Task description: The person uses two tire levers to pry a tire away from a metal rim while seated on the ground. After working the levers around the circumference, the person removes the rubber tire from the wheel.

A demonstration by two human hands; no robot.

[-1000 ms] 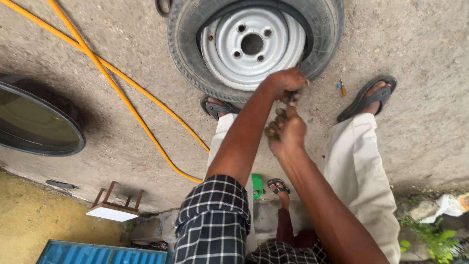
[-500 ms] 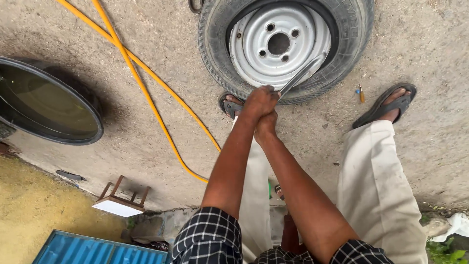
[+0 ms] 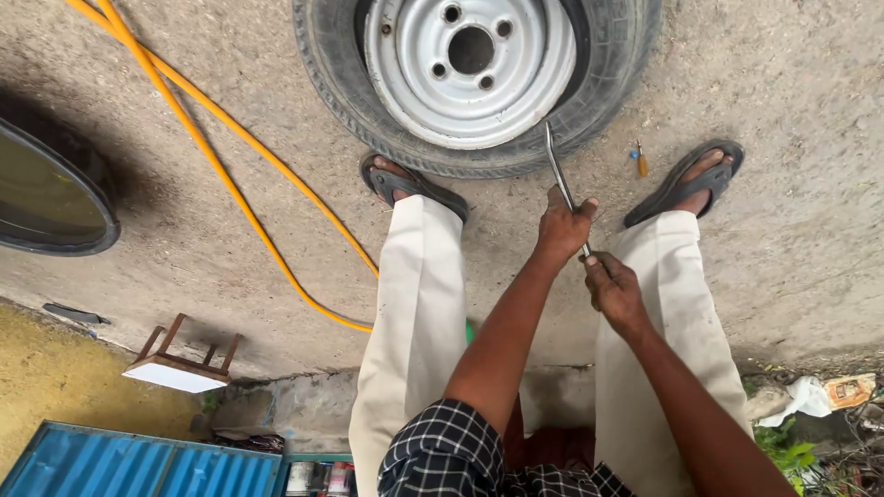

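Both hands grip a long metal bar (image 3: 562, 184). The left hand (image 3: 564, 225) is wrapped round it higher up, fingers closed tight on the shaft; the right hand (image 3: 612, 287) is closed round the lower end, just behind and below the left. From the left hand the bar runs up and away to the tyre (image 3: 368, 101), and its far tip sits at the gap between the rubber and the silver wheel rim (image 3: 470, 78), though whether the tip is under the tyre's edge is hard to tell from this angle.

The tyre lies flat on the concrete floor (image 3: 783, 239), straight ahead of both hands. A sandalled foot (image 3: 410, 184) touches its near edge to the left of the hands; the other foot (image 3: 686, 179) stands to the right, a little clear of it. Between that foot and the tyre, just beyond the hands, lies a small screwdriver (image 3: 639, 159) with a blue and yellow handle.

A yellow hose (image 3: 230, 175) runs across the floor well to the left of the hands. Farther left is a dark round basin (image 3: 55, 198), apparently holding murky water. Near the bottom edge, below and left of the hands, a blue box (image 3: 138, 465) sits beside an open tray (image 3: 318, 477) of small tins or jars.
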